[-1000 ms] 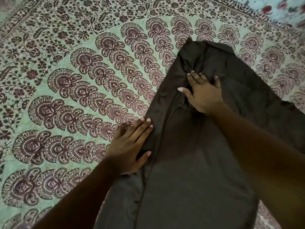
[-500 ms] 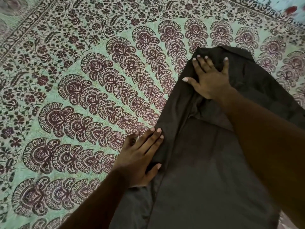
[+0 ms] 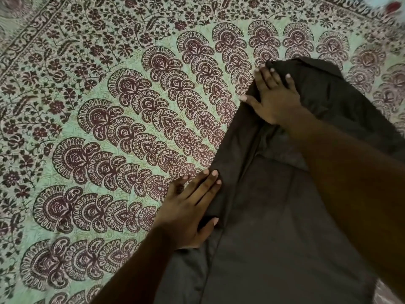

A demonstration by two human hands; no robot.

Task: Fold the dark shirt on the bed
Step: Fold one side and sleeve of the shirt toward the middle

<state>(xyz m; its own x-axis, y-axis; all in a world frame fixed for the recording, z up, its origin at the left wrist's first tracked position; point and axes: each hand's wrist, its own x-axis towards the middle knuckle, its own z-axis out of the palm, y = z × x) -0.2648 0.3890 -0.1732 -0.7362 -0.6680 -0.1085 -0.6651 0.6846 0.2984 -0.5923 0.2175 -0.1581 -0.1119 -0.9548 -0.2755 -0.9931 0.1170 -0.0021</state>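
Note:
The dark brown shirt [image 3: 274,227] lies on the patterned bedspread [image 3: 109,128], stretching from the lower middle up to the upper right. My left hand [image 3: 188,211] presses flat on its left folded edge, fingers straight, thumb on the cloth. My right hand [image 3: 274,95] lies on the shirt's far end near the collar, fingers spread, with the fingertips curling over the top edge of the fabric. My right forearm hides part of the shirt's right side.
The bedspread is pale green with dark red fan and flower prints and fills the view to the left and top. A lighter cloth with red marks [image 3: 394,5] shows at the top right corner.
My right hand has slid farther up the shirt, from its middle to the top edge near the collar. My left hand has stayed on the left fold.

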